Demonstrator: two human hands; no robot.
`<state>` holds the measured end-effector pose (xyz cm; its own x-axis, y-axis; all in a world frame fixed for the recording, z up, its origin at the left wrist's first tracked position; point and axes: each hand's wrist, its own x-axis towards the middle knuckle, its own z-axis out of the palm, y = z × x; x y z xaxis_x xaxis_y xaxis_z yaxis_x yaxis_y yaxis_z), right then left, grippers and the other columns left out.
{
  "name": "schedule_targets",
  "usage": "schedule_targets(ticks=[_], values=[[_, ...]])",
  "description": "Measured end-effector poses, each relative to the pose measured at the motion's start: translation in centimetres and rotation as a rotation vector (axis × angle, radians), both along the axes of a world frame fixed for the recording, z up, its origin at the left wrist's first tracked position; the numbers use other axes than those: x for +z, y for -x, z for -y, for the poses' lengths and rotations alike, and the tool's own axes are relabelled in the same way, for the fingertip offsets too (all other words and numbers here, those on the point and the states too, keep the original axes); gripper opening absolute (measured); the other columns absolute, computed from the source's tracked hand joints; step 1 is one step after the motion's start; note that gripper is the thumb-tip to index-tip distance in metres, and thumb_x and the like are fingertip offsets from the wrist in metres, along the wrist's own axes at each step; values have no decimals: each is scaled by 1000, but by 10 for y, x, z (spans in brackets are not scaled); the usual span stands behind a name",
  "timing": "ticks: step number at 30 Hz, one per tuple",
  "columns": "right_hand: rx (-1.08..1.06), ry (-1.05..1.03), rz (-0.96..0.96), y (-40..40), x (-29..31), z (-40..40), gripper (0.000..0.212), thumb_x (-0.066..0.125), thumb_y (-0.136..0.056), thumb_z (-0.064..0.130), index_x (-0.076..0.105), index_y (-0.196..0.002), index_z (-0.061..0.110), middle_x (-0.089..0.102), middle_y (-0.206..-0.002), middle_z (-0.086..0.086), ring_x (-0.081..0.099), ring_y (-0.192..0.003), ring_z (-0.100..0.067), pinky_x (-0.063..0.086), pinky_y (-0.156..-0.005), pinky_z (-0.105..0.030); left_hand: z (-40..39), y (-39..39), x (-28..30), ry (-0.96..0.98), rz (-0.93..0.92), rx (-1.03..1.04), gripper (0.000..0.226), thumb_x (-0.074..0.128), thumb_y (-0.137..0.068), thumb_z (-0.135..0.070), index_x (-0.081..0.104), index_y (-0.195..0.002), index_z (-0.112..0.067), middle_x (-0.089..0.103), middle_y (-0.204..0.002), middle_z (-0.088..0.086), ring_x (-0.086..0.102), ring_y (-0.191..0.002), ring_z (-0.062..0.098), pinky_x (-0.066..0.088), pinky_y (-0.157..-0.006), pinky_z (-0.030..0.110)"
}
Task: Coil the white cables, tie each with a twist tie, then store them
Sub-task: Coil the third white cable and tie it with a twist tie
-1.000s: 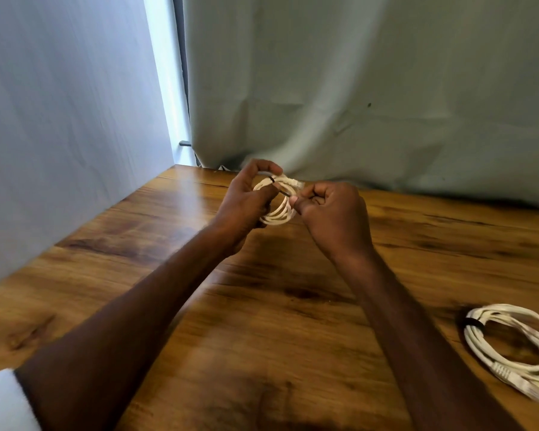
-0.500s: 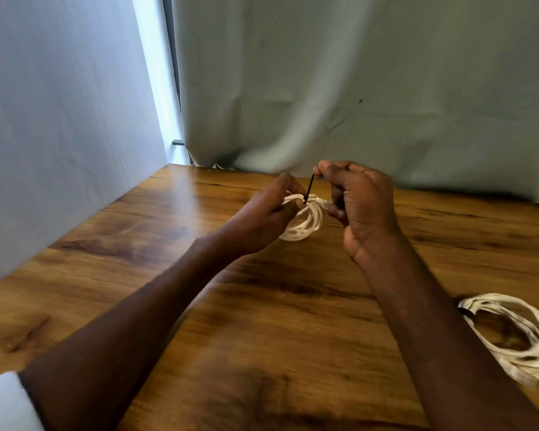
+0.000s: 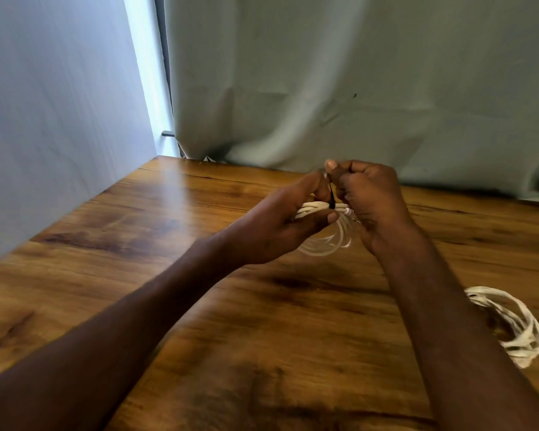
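Cables: two white coils, one (image 3: 324, 225) being held above the bench (image 3: 175, 244), one (image 3: 511, 325) lying at right.
Left hand (image 3: 280, 225): fingers gripping the held coil.
Right hand (image 3: 367, 194): fingers pinching the black tie (image 3: 332, 199).

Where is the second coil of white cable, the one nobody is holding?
In the head view the loose coil of white cable lies on the wooden table at the right edge, beside the right forearm and nearer the camera than both hands.
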<state>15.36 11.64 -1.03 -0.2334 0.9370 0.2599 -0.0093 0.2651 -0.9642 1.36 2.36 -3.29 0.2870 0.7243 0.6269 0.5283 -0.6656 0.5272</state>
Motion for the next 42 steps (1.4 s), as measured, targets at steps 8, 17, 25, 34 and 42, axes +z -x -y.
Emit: schedule_targets(ticks=[8, 17, 25, 34, 42], values=[[86, 100, -89, -20, 7, -4, 21, 81, -87, 33, 77, -80, 14, 64, -64, -1, 55, -57, -11, 51, -56, -23, 0, 5, -1, 219, 110, 50, 14, 56, -108, -12, 55, -119, -5, 63, -91, -1, 59, -72, 3, 47, -62, 18], [197, -96, 278, 7, 4, 28, 18, 81, -88, 18, 74, -72, 15, 60, -48, 11, 49, -43, 3, 39, -45, -13, -11, 35, -1, 465, 868, 293, 13, 50, -110, -20, 60, -112, -11, 57, -67, -6, 55, -58, 8, 47, -58, 31], [105, -33, 430, 22, -16, 32, 22, 77, -93, 31, 79, -80, 13, 64, -53, 4, 49, -42, 0, 37, -54, -26, -11, 30, -3, 466, 889, 269, 25, 60, -106, -26, 62, -82, -18, 49, -64, -2, 49, -60, 14, 47, -64, 36], [182, -90, 396, 17, -12, 37, 22, 73, -97, 30, 78, -84, 12, 71, -68, -1, 57, -61, -8, 44, -62, -30, -18, 44, -3, 596, 1062, 268, 26, 54, -105, -34, 66, -112, -12, 43, -64, -3, 47, -57, 12, 47, -64, 34], [228, -99, 389, 15, -11, 35, 19, 70, -99, 32, 77, -89, 18, 77, -75, -4, 60, -57, -2, 42, -47, -12, -14, 48, 0, 610, 997, 265, 22, 55, -103, -14, 56, -81, -14, 46, -61, -2, 47, -57, 13, 49, -67, 38]])
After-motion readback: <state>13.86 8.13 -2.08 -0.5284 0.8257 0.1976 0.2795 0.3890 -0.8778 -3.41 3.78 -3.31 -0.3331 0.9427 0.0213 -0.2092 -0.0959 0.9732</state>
